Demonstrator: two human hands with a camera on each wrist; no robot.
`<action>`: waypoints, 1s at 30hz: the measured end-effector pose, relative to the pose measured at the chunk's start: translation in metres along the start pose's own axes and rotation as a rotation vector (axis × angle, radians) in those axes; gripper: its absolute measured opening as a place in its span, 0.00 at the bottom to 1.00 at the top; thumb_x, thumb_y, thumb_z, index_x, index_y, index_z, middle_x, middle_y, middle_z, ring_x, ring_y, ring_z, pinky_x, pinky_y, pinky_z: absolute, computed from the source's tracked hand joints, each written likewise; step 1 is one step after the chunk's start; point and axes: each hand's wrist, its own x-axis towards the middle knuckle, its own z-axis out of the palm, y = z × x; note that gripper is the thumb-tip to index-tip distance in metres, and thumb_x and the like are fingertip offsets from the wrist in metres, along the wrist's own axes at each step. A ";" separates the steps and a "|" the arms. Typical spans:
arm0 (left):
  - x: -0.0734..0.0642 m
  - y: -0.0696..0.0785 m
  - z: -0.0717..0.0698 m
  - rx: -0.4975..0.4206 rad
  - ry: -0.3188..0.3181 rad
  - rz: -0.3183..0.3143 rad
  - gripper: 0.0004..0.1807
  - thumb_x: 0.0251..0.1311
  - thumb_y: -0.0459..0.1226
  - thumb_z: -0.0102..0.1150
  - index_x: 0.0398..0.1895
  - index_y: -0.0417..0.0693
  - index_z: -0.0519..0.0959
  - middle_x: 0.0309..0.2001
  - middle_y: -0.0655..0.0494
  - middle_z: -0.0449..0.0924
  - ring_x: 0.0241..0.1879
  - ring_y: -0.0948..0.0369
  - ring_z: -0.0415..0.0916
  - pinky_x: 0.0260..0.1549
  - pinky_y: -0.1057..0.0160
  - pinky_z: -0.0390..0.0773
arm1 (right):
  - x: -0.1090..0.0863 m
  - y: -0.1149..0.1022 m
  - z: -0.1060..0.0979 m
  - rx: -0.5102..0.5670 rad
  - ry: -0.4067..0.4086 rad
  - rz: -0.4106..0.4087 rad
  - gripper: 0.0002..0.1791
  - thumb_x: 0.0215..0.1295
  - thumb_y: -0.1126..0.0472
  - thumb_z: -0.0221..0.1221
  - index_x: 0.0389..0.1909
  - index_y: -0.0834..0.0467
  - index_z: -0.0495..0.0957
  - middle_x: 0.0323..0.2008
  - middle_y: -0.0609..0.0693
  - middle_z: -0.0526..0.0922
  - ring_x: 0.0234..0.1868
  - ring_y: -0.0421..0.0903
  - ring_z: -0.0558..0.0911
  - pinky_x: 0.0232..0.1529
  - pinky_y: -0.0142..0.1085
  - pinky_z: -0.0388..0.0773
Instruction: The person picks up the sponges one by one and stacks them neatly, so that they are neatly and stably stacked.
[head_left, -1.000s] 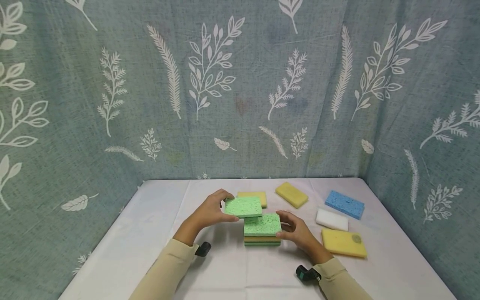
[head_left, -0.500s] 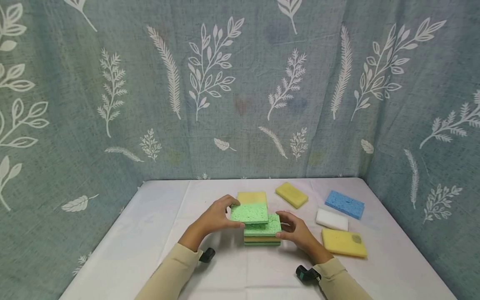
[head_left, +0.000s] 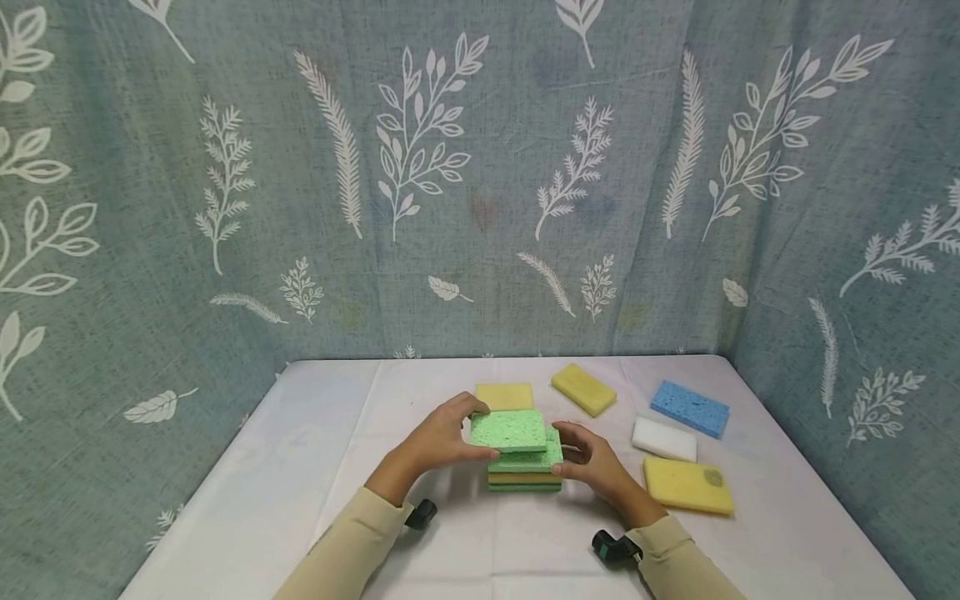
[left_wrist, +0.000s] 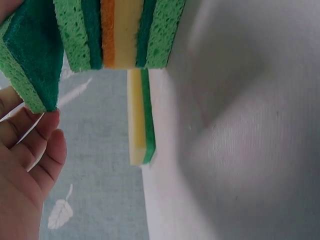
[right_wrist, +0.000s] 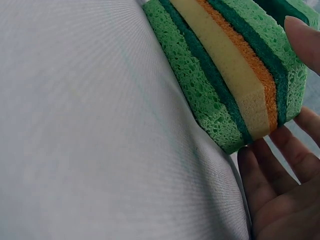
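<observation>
My left hand (head_left: 444,435) pinches a light green sponge (head_left: 508,430) by its left side, thumb in front and fingers behind. In the left wrist view its dark green scouring face (left_wrist: 37,50) points toward the stack, with a gap between them. Below it stands a stack of three sponges (right_wrist: 220,70) on the table: green at top and bottom, with a yellow one that has an orange scouring layer between. My right hand (head_left: 592,467) grips the stack's right end, thumb at the near corner and fingers at the far side. The held sponge partly covers the stack's top in the head view.
Behind the stack lies a yellow sponge (head_left: 504,395) with a green underside. To the right lie another yellow sponge (head_left: 583,390), a blue sponge (head_left: 690,408), a white sponge (head_left: 664,439) and a stained yellow sponge (head_left: 686,486). A leaf-patterned curtain (head_left: 480,167) encloses the white table (head_left: 420,550).
My left hand has moved the green sponge to the right and nearer me, so it overlaps more of the stack. The right hand and stack have stayed in place.
</observation>
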 end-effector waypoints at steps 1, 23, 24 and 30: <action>0.001 0.001 0.001 0.000 -0.002 0.003 0.41 0.41 0.67 0.69 0.53 0.52 0.76 0.51 0.63 0.74 0.52 0.63 0.72 0.51 0.56 0.75 | 0.000 0.000 0.000 0.004 0.000 -0.001 0.39 0.58 0.74 0.64 0.68 0.76 0.56 0.60 0.74 0.67 0.60 0.71 0.68 0.59 0.54 0.69; 0.011 0.015 0.017 0.037 -0.017 0.025 0.43 0.39 0.71 0.65 0.52 0.51 0.77 0.49 0.63 0.74 0.51 0.64 0.72 0.53 0.57 0.74 | 0.005 0.029 -0.007 0.014 0.037 -0.006 0.40 0.55 0.74 0.66 0.69 0.68 0.61 0.60 0.68 0.70 0.60 0.66 0.71 0.57 0.45 0.73; 0.011 0.016 0.017 0.037 -0.018 0.024 0.43 0.40 0.71 0.66 0.52 0.51 0.77 0.49 0.63 0.74 0.51 0.63 0.72 0.53 0.57 0.74 | 0.005 0.030 -0.007 0.017 0.038 -0.006 0.40 0.56 0.74 0.67 0.69 0.67 0.61 0.60 0.67 0.70 0.60 0.65 0.71 0.57 0.44 0.74; 0.010 0.017 0.018 0.046 -0.030 0.004 0.42 0.40 0.69 0.67 0.52 0.51 0.77 0.49 0.64 0.74 0.51 0.64 0.72 0.53 0.57 0.74 | 0.005 0.031 -0.007 0.041 0.036 -0.019 0.41 0.55 0.71 0.68 0.69 0.67 0.61 0.60 0.68 0.71 0.59 0.64 0.72 0.57 0.43 0.74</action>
